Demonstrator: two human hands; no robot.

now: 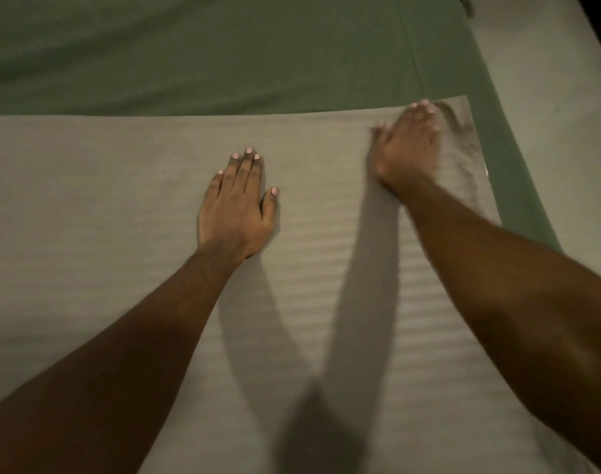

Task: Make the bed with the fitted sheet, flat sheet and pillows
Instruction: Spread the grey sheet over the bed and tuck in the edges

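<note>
A beige striped flat sheet [104,206] lies spread over the near part of the bed. Beyond its straight far edge a green fitted sheet [206,56] covers the mattress. My left hand [237,206] lies flat on the beige sheet near the middle, fingers straight and together. My right hand [408,148] is blurred and rests with straight fingers on the far right corner of the beige sheet, fingertips at its edge. No pillows are in view.
The green sheet runs down the right side of the bed [511,172]. A pale floor [559,97] lies to the right of it, with a dark object [600,15] at the top right corner.
</note>
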